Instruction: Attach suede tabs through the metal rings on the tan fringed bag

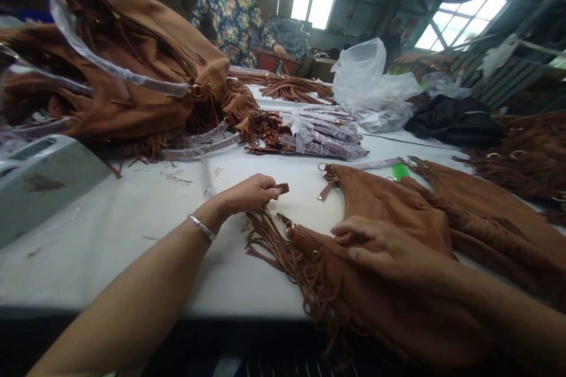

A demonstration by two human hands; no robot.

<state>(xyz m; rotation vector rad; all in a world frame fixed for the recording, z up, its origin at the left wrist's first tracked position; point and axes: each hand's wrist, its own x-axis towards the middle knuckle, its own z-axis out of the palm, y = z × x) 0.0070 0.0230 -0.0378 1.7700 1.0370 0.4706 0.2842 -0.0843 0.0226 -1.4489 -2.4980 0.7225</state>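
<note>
A brown suede bag (375, 294) with fringe lies in front of me, its lower part hanging over the table's near edge. My left hand (256, 193) is pinched on a small brown leather strap (283, 188), whose short end sticks out past the fingers. Below that hand, thin brown fringe (276, 241) spreads from the bag's near corner; whether it joins the strap is hidden. My right hand (375, 244) rests over the bag's upper edge with fingers slightly bent and apart. Just beyond it lies a second brown bag (389, 200) with a gold ring and zipper pull.
Brown bags with wrapped handles are heaped at the left (145, 53). A bundle of wrapped straps (318, 132) lies mid-table, near a white plastic bag (365, 82) and dark cloth (451, 121). A grey machine (48, 182) stands at left. A person in a floral top (236, 20) is across the table.
</note>
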